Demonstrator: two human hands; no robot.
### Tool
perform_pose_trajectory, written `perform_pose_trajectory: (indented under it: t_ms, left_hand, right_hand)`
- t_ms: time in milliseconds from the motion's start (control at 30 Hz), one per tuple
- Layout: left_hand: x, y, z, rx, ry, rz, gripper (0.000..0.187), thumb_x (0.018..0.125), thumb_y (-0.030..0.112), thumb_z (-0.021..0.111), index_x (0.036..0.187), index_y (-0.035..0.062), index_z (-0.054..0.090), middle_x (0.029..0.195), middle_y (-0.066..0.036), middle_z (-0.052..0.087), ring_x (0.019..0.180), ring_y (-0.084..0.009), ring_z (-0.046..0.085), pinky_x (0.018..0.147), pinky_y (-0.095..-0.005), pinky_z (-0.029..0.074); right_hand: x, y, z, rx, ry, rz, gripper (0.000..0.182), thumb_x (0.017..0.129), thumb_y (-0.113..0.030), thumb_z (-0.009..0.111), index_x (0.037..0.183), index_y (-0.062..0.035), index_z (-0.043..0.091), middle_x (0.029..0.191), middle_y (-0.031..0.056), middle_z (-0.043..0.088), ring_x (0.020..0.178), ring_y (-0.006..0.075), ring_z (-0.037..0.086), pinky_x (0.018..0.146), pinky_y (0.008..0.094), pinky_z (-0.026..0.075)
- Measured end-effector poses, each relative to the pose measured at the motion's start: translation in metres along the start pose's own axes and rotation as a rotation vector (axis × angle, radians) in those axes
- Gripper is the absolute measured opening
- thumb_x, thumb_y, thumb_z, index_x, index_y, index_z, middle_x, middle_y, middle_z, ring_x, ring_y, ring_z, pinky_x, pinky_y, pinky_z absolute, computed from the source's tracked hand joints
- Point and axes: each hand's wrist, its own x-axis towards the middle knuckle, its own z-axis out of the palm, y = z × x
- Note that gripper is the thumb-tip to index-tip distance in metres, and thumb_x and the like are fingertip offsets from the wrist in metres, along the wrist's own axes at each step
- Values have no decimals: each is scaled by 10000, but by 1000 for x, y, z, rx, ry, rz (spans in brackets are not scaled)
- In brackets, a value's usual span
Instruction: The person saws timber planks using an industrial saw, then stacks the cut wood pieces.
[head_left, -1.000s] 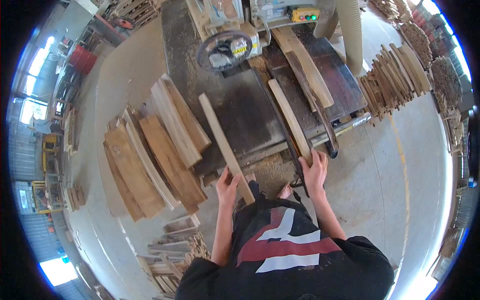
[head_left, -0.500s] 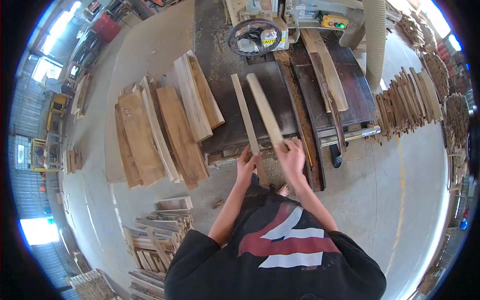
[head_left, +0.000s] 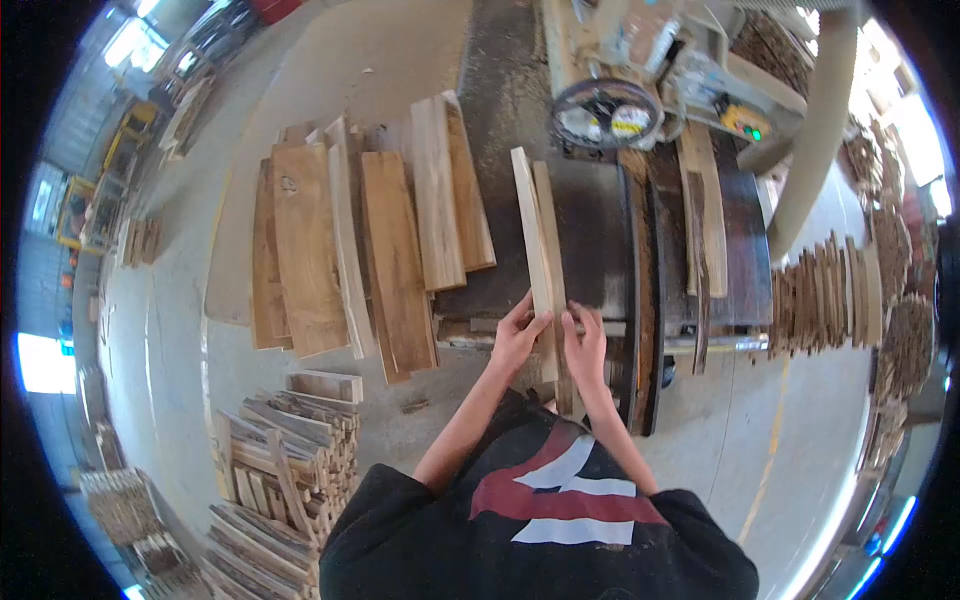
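Note:
Two narrow wood strips (head_left: 537,235) lie side by side, nearly touching, over the near edge of the dark machine table (head_left: 595,215). My left hand (head_left: 518,332) grips them from the left, its fingers closed at the lower part. On the other side my right hand (head_left: 584,340) has its thumb and fingers closed against the strips' right edge. The strips' far ends point away from me, and their near ends reach down toward my shirt. Just left of the strips rest several wider boards (head_left: 436,200).
A machine handwheel (head_left: 607,113) stands beyond the table, with a control box (head_left: 743,120) to its right. Two long pieces (head_left: 705,210) lie on the right-hand table section. Stacked offcuts (head_left: 290,460) are at lower left, and more strips (head_left: 825,295) at far right.
The two strips, apart before with one in each hand, are now together. My right hand has come in beside my left. The view has shifted, so the surroundings appear moved.

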Motion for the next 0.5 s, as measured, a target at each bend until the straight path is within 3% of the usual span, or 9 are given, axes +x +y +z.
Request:
perform_pose_trajectory:
  t_ms: [100,133,167,267,333,367,400,433,500]
  left_hand:
    - [17,34,-7,-125,-13,17,609,1007,226,643,1521,21,389,1222,-77,667,1056,-90,610,896,-282,505]
    - [23,43,-13,-136,-43,11,560,1012,237,626,1485,10,431,1301,-84,626,1153,-153,601,954,-322,491]
    - [33,45,-22,-145,-50,34,560,1012,237,626,1485,10,431,1301,-84,626,1153,-153,601,954,-322,491]
    - [55,62,-49,338,-123,119,413,1003,239,625,1334,-3,577,1175,-122,688,1075,-189,649,892,-339,509]
    - [56,91,-63,675,75,318,316,990,225,627,1199,-9,663,1048,-168,703,963,-286,673,844,-374,521]
    - [61,96,-72,757,224,470,281,980,213,630,1139,-11,692,987,-195,699,897,-364,678,825,-405,530]
    - [65,99,-80,761,227,489,281,980,213,630,1139,-11,692,987,-195,699,897,-364,678,825,-405,530]
    - [70,103,-91,710,324,508,274,963,192,646,1151,-4,681,1028,-192,691,948,-382,658,851,-427,520]
    - [74,118,-109,672,425,511,275,945,172,661,1163,3,671,1069,-189,683,998,-400,639,877,-449,510]
  right_hand:
    - [-6,-10,-3,322,-374,291,409,1054,-355,513,1253,-18,629,1033,136,707,962,255,664,835,345,524]
    - [-1,-38,-14,529,-533,522,435,1059,-372,494,1308,-24,575,1036,137,708,920,247,672,816,342,532]
    - [7,-67,-24,730,-683,751,468,1065,-388,475,1363,-30,520,1038,137,709,879,238,679,798,340,540]
    - [18,-51,0,464,-776,528,496,1060,-411,460,1378,-32,427,1056,193,698,705,230,693,626,353,559]
    - [40,-51,13,293,-719,364,493,1059,-418,452,1358,-27,424,1061,213,692,648,230,694,555,352,558]
    - [49,-68,12,255,-855,490,510,1053,-430,454,1353,-19,425,1020,215,698,614,240,686,540,341,555]
    - [58,-79,17,215,-993,619,527,1048,-442,456,1348,-10,427,980,216,704,581,251,679,526,331,552]
    - [75,-65,34,219,-993,602,527,1048,-442,456,1348,-10,427,980,216,704,581,251,679,526,331,552]
    - [99,-22,75,5,-749,226,521,1036,-472,460,1281,-13,478,840,173,708,513,247,657,472,312,525]
